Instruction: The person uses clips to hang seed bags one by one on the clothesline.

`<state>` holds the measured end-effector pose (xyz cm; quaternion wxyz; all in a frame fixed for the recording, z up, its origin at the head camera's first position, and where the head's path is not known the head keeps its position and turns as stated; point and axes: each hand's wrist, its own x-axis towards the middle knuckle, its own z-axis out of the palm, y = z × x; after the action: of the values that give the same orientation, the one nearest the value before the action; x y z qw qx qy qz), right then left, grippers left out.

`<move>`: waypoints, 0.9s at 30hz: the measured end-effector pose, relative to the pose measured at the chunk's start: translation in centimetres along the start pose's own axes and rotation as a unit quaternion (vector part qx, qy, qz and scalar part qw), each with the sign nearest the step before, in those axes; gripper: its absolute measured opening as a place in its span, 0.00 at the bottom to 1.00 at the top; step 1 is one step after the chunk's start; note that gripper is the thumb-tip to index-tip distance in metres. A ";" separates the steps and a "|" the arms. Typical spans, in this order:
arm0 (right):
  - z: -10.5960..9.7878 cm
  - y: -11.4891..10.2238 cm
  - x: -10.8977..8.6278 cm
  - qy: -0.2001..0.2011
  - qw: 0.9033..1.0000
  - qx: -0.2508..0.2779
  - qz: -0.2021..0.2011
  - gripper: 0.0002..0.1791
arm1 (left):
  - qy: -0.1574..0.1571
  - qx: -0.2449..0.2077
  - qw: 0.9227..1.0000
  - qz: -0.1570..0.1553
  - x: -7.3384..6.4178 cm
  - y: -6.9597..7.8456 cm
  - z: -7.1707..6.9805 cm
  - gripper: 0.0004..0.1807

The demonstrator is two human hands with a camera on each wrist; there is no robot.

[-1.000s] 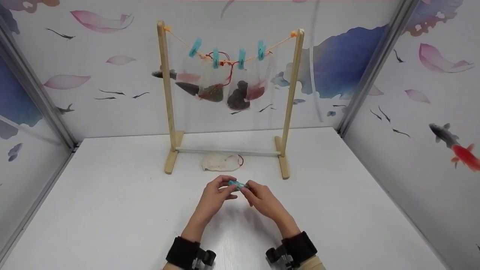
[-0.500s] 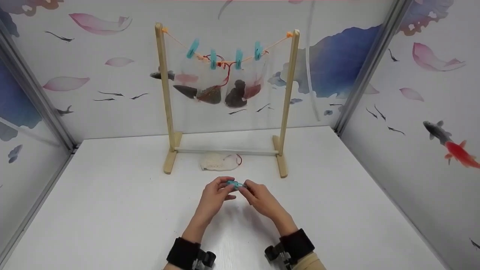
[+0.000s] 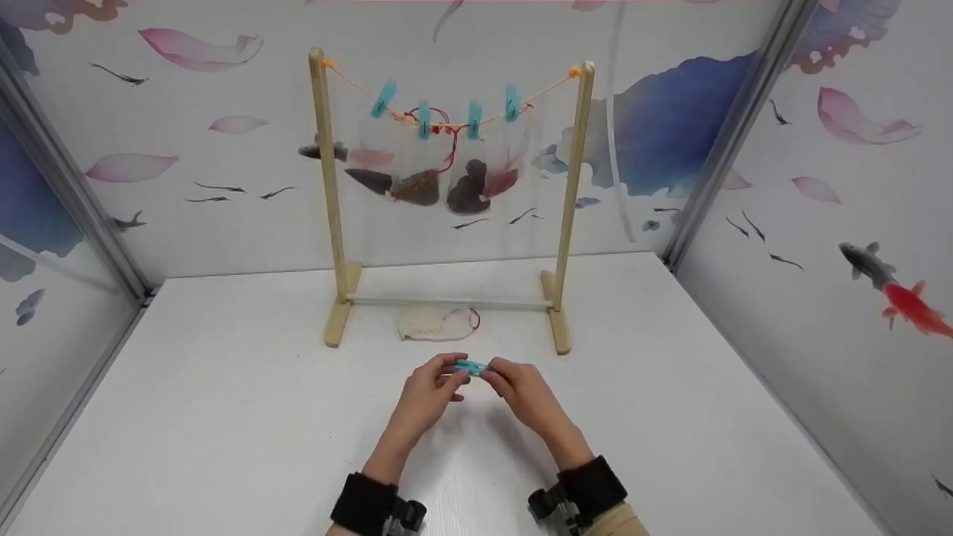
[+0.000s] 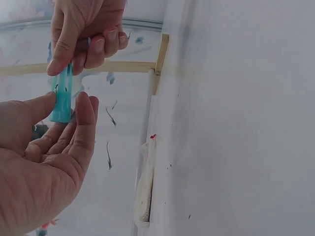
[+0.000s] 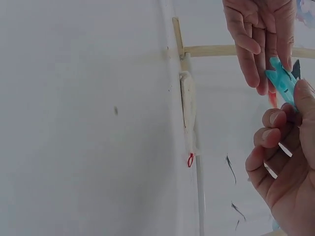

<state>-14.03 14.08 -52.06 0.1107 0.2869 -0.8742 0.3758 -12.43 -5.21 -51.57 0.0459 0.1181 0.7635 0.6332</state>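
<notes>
In the head view both hands meet above the white table over a light-blue clothespin (image 3: 471, 367). My left hand (image 3: 423, 394) pinches one end of it between thumb and fingers. The other end is pinched by the thumb and fingers of my right hand (image 3: 525, 393). The left wrist view shows the clothespin (image 4: 62, 96) upright between the two hands, its wider end at the left thumb. In the right wrist view the clothespin (image 5: 283, 81) lies slantwise, with the right thumb on its near end.
A wooden stand (image 3: 335, 223) holds an orange line with several blue clothespins (image 3: 474, 119) and see-through bags, dark and reddish shapes showing at the bags. A pale pouch (image 3: 428, 324) with a red cord lies by the stand's crossbar (image 3: 447, 301). Printed walls enclose the table (image 3: 223, 417).
The hands stay at nearly the same place, holding the clothespin. The right hand's fingers have shifted slightly outward along it, so more of the clothespin shows. The head view has moved a little.
</notes>
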 end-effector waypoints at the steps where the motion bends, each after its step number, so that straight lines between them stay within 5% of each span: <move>1: 0.0 0.1 0.1 0.006 1.000 -0.006 0.002 0.14 | 0.002 0.009 1.000 0.001 0.1 -0.1 -0.1 0.21; 7: -0.3 1.1 0.6 0.061 0.998 -0.026 0.012 0.13 | 0.039 0.141 0.989 -0.006 1.1 -0.9 -0.4 0.23; 14: -1.5 2.0 1.3 0.110 0.993 -0.037 0.014 0.15 | 0.035 0.320 0.947 0.012 4.2 -1.6 -0.1 0.22; 16: -2.3 2.1 1.7 0.110 0.993 -0.038 0.032 0.16 | 0.023 0.374 0.927 0.025 5.5 -1.8 0.1 0.24; 19: -3.5 2.1 2.5 0.111 0.991 -0.054 0.043 0.16 | -0.002 0.459 0.887 0.046 7.1 -2.0 0.3 0.26; 25: -6.0 1.9 4.8 0.124 0.986 -0.112 0.005 0.14 | -0.008 0.579 0.812 0.068 9.5 -2.4 0.8 0.25; 27: -6.8 2.0 5.5 0.125 0.983 -0.131 -0.011 0.13 | -0.002 0.623 0.778 0.082 9.9 -2.5 1.1 0.23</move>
<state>-19.82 17.73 -46.26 0.2599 0.2306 -0.8920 0.2893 -22.10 -2.22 -53.39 -0.0879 0.1845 0.9787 0.0202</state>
